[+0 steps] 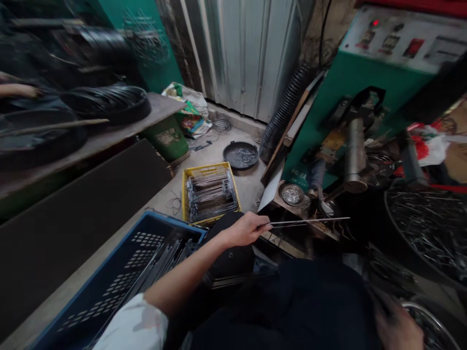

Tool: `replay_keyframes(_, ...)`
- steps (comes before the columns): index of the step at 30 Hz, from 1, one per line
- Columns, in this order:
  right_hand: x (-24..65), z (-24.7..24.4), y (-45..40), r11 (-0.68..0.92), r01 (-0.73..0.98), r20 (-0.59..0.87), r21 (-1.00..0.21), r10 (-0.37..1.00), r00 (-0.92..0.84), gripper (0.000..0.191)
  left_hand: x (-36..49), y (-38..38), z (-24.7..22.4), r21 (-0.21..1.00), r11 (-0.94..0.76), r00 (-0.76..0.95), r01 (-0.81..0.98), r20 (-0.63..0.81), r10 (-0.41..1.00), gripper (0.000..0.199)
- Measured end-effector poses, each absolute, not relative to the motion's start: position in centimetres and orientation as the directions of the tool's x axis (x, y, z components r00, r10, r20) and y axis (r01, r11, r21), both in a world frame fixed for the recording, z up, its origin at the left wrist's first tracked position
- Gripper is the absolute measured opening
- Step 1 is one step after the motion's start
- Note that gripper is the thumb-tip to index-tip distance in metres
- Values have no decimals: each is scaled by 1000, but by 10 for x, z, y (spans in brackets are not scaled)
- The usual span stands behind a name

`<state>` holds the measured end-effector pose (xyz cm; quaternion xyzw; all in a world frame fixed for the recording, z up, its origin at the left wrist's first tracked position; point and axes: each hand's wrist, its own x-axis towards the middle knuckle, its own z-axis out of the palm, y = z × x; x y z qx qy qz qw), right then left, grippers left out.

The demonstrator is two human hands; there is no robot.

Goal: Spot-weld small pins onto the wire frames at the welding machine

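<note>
Thin metal rods (314, 220) point to the right from my left hand (250, 228), whose fingers are pinched round their near ends. That hand is over my lap, in front of the green machine (310, 121). At the lower right my right hand (399, 323) is smeared by motion beside a round metal bowl (434, 318) of small parts. Whether its fingers hold anything is hidden by the blur. A blue crate (109, 291) with long metal pieces lies under my left forearm.
Beyond my left hand stand a yellow crate (186, 194) of wire pieces and a black pan (241, 155) of small parts. A large tub (397, 228) of rods is at right. At far left another person's hand (22, 90) is over a workbench (160, 107).
</note>
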<state>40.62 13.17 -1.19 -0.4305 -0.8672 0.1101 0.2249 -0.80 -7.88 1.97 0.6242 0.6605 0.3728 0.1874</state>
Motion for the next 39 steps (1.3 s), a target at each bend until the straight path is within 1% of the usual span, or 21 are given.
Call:
replay_keyframes(3,404,-10,130,595,674,237,-437,799,-552,32,-9,-82,32,769,-62,-180,637,226,957,34)
replay_keyframes(5,393,4,129,559,714,187,-421,824,-535,30,-7,-82,33,777,-39,-194,629,206,959,34)
replay_keyframes(6,384,13,129,519,741,174,-425,851,-496,29,-5,-82,31,771,-31,-199,636,202,959,34)
replay_keyframes(8,359,26,129,435,759,161,-484,897,-412,33,-2,-80,26,753,-31,-200,657,214,956,34)
replay_keyframes(9,343,28,129,395,737,158,-548,914,-373,34,0,-79,23,744,-38,-200,667,227,953,34)
replay_keyframes(11,309,24,129,299,595,108,-746,936,-335,34,4,-77,17,735,-57,-203,676,259,944,33)
replay_keyframes(12,291,19,128,203,471,54,-858,949,-310,35,6,-77,14,736,-66,-208,674,275,939,32)
replay_keyframes(13,273,12,126,90,333,-11,-939,957,-289,35,8,-77,11,738,-74,-215,670,288,933,31)
replay_keyframes(14,256,4,124,-25,198,-79,-980,960,-270,37,9,-78,9,742,-81,-222,665,300,928,31)
replay_keyframes(15,241,-2,122,-125,75,-140,-989,954,-263,39,10,-79,6,746,-86,-228,661,308,924,31)
replay_keyframes(17,215,-9,116,-266,-115,-226,-957,934,-278,43,11,-82,1,746,-88,-238,660,319,917,31)
replay_keyframes(19,196,-8,111,-347,-246,-267,-905,914,-306,45,10,-84,-4,746,-78,-248,661,315,916,30)
replay_keyframes(22,182,0,105,-400,-374,-289,-837,902,-320,45,9,-87,-10,753,-42,-261,657,280,924,31)
replay_keyframes(25,175,5,101,-416,-428,-301,-802,901,-312,43,8,-89,-11,759,-35,-262,650,268,927,31)
replay_keyframes(28,170,6,98,-415,-451,-309,-790,905,-293,41,9,-89,-9,755,-63,-261,652,302,917,30)
replay_keyframes(34,164,14,99,-386,-445,-288,-808,918,-274,38,8,-93,-6,748,-107,-275,655,368,888,25)
replay_keyframes(39,161,19,102,-398,-450,-290,-799,912,-291,36,7,-97,-1,744,-107,-275,659,371,887,23)
